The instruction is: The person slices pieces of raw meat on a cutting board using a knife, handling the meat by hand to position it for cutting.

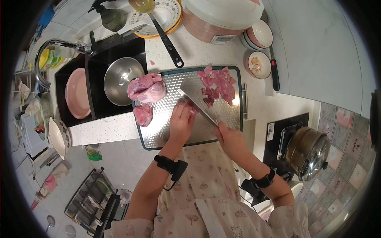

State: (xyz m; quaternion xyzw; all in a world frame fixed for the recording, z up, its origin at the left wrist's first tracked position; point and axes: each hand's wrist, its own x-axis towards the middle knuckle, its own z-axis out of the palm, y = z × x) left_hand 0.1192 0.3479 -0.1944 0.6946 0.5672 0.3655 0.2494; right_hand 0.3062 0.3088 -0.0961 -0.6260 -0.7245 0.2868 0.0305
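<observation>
On a metal cutting board with a dark green rim [190,144], my left hand [182,120] holds down a small piece of raw meat [192,107], its fingers curled. My right hand [232,138] grips a knife [200,109], its handle hidden in the fist. The broad blade slants up and left, right against the held meat. Sliced raw meat [221,82] lies spread on the board's upper right. A large chunk of raw meat [147,87] rests at the upper left, overlapping the rim, with a smaller chunk [143,114] just below it.
Left of the board is a black double sink [98,89] holding a steel bowl [123,81] and a pink basin [78,93]. Behind lie a slotted turner [166,38], patterned plates [175,17] and a rice cooker [205,26]. A garlic bowl [258,65] and a lidded pot [308,153] are at right.
</observation>
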